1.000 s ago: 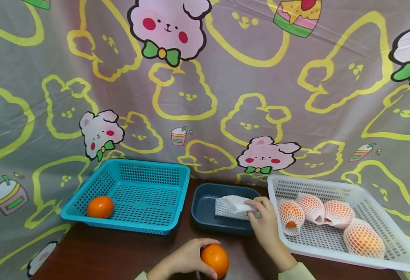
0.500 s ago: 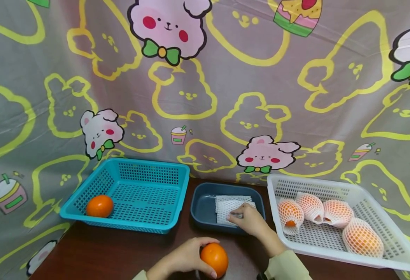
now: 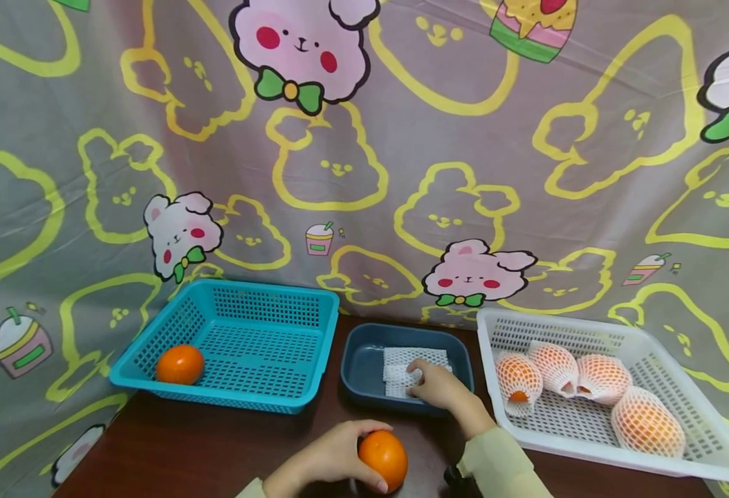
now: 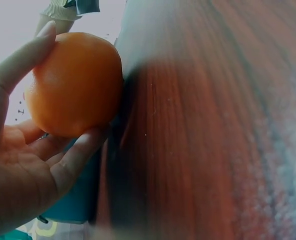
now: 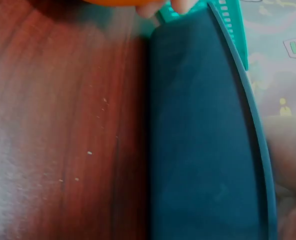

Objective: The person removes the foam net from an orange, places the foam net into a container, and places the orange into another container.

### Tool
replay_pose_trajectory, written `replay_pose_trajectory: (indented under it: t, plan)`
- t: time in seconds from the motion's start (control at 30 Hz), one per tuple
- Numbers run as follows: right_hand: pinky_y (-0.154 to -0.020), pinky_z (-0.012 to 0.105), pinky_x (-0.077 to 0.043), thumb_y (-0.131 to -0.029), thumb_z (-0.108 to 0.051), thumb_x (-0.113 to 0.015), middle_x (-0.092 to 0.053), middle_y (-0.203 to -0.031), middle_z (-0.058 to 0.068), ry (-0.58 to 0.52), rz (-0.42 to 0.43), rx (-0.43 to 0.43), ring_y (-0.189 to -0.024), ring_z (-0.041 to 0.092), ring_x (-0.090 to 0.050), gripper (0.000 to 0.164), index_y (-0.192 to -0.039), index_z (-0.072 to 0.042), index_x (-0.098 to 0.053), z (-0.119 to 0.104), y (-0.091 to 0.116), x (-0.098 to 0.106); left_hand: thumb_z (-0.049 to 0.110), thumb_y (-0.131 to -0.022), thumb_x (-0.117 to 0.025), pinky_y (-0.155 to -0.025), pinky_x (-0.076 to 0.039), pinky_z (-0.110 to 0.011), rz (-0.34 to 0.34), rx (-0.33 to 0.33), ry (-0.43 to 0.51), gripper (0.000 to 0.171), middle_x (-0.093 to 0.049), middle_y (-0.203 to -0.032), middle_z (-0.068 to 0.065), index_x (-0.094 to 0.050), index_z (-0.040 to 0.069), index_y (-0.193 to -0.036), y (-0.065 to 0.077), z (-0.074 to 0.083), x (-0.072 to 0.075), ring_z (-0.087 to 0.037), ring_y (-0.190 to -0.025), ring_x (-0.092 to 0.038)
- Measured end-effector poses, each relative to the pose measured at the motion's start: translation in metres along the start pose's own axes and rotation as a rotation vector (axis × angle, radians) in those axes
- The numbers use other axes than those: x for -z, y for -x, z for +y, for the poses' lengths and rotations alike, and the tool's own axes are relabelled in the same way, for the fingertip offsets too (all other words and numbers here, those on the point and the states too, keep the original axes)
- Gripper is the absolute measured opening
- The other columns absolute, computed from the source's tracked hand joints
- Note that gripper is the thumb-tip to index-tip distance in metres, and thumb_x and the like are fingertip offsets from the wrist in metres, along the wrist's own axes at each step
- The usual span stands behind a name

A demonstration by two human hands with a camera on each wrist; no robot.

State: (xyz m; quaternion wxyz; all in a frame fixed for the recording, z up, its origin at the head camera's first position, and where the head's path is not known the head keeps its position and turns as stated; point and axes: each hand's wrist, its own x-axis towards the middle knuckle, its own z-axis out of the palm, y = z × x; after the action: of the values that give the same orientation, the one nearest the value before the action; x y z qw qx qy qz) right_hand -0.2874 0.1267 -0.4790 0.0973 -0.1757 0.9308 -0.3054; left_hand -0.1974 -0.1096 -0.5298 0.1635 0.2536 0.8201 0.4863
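My left hand (image 3: 333, 456) holds an orange (image 3: 383, 461) just above the front of the table, fingers and thumb curled round its side. Close up in the left wrist view, the orange (image 4: 78, 85) is smooth and bare. Over the dark blue tray (image 3: 364, 394), my right hand (image 3: 442, 387) has its thumb and fingers on a white foam net sleeve (image 3: 395, 380), seemingly pinching its edge. Another foam net (image 3: 429, 354) lies flat behind it. In the right wrist view the tray wall (image 5: 202, 125) hides the fingertips; only part of the hand (image 5: 292, 155) shows.
A turquoise basket (image 3: 259, 401) at the left contains one bare orange (image 3: 180, 364). The white basket (image 3: 588, 449) at the right has several oranges in foam nets (image 3: 647, 422). A patterned curtain (image 3: 352, 152) hangs behind the dark wooden table (image 3: 202, 443).
The raised fold of foam net has come down flat in the tray. My right hand has shifted left and lower onto its near part. My left hand still holds the orange in place.
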Motion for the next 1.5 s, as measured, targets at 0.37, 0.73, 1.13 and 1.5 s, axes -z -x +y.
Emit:
replay_pose_trajectory:
  t: [0.37,0.73,1.13,1.5]
  plan:
    - [-0.079,0.047,-0.058,-0.090,-0.016,-0.079,-0.071,-0.094,0.009,0.037,-0.008,0.002,-0.080,0.023,-0.063,0.034,-0.120,-0.002,-0.071,0.003,-0.001,0.001,0.045,-0.078,-0.089,-0.085,-0.050,-0.031,0.001,-0.040,-0.030,0.070,-0.065,-0.125,0.007,-0.064,0.014,-0.135,0.003,0.014,0.001,-0.008,-0.101,-0.059]
    - [-0.066,0.036,-0.055,-0.093,-0.013,-0.075,-0.067,-0.084,0.004,0.030,0.053,0.020,-0.070,0.018,-0.056,0.021,-0.113,-0.006,-0.076,-0.002,0.004,0.005,0.026,-0.075,-0.092,-0.086,-0.050,-0.027,0.034,0.010,0.090,0.066,-0.064,-0.122,0.011,-0.065,0.010,-0.133,0.008,0.040,0.003,-0.006,-0.098,-0.059]
    - [-0.073,0.038,-0.058,-0.094,-0.010,-0.073,-0.071,-0.094,0.005,0.033,0.099,0.050,-0.076,0.017,-0.060,0.013,-0.106,-0.010,-0.078,-0.014,0.004,0.016,0.033,-0.079,-0.090,-0.086,-0.052,-0.030,0.113,-0.053,0.115,0.064,-0.061,-0.129,0.001,-0.065,0.018,-0.136,0.012,0.066,0.017,-0.011,-0.104,-0.060]
    - [-0.065,0.029,-0.055,-0.098,-0.018,-0.069,-0.072,-0.092,0.001,-0.037,0.126,0.224,-0.076,0.015,-0.062,0.018,-0.107,-0.005,-0.077,-0.031,0.011,0.014,0.034,-0.080,-0.089,-0.083,-0.053,-0.033,0.157,-0.031,0.103,0.064,-0.059,-0.128,-0.001,-0.062,0.020,-0.136,0.018,0.091,0.039,-0.018,-0.100,-0.061]
